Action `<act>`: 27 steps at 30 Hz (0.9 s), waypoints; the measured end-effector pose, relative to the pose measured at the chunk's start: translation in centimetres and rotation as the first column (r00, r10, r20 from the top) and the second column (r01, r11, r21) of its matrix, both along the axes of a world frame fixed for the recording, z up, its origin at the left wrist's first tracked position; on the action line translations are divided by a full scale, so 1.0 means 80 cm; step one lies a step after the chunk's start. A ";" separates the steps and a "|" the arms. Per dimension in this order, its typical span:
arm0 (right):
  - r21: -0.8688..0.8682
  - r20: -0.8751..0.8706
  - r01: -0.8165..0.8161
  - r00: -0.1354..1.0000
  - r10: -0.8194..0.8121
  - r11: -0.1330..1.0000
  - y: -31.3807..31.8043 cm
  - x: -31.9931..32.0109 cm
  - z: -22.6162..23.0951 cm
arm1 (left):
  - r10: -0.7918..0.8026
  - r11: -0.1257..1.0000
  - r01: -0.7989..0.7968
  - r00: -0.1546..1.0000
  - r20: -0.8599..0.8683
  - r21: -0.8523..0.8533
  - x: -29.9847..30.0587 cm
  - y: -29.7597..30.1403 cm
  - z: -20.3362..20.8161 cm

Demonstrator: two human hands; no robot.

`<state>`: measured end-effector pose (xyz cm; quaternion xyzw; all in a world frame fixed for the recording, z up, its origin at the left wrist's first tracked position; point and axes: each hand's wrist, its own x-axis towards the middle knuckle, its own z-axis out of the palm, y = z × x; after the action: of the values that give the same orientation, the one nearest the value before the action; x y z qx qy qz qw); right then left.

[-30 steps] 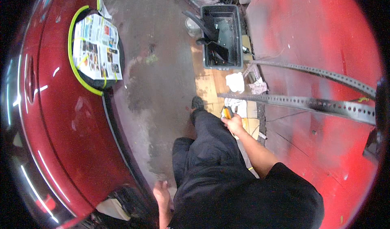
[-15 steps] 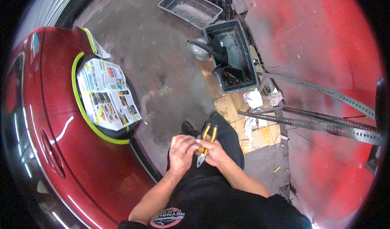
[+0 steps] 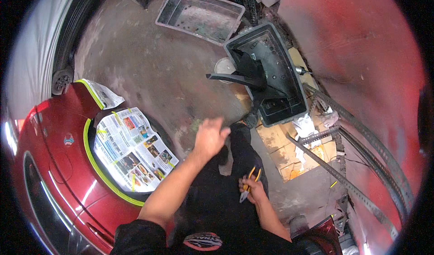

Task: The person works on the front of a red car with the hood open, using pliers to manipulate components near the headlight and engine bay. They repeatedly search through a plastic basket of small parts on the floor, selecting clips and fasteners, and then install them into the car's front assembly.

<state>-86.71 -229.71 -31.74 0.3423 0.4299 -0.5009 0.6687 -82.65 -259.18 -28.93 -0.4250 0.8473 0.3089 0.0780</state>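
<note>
My left hand (image 3: 210,138) is stretched forward over the floor, its fingers extended and slightly blurred, with nothing visible in it. Close to my right thigh, my right hand (image 3: 254,191) is closed around a pair of pliers (image 3: 244,195) with yellow and black handles. The silver jaws point back toward my body, and the handle ends stick out past the fingers. Beyond my left hand, black plastic pieces (image 3: 249,72) lie in a dark rectangular tub (image 3: 298,85), one long piece jutting over its near-left rim.
To my left stands a red car (image 3: 58,164), its wheel opening masked with newspaper (image 3: 131,148) and yellow-green tape. A second grey tub (image 3: 165,8) lies farther off. Perforated metal bars (image 3: 316,162) reach out at the right above cardboard (image 3: 275,153). A lidded can (image 3: 223,66) stands beside the tub.
My left hand has left the pliers and moved forward. My right hand has lowered toward my right thigh, still holding them. The view has shifted, and the tub appears nearer.
</note>
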 end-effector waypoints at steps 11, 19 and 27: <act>0.149 0.152 0.274 0.943 -0.296 0.950 -0.101 -0.003 -0.036 | 0.120 0.990 -0.093 0.955 0.273 -0.109 -0.078 -0.258 -0.212; 0.364 0.149 0.061 0.981 -0.123 0.929 -0.234 0.043 -0.059 | -0.112 0.946 0.019 0.957 0.269 0.325 -0.074 -0.327 -0.263; 0.474 0.256 -0.073 0.965 -0.059 0.877 -0.267 0.127 -0.092 | -0.252 0.912 0.288 0.955 0.156 -0.291 -0.104 -0.662 -0.430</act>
<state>-76.58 -251.06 -39.09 0.5590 0.4490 -0.3265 0.6158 -90.99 -312.17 -63.35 -0.3279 0.9298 0.1333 0.1007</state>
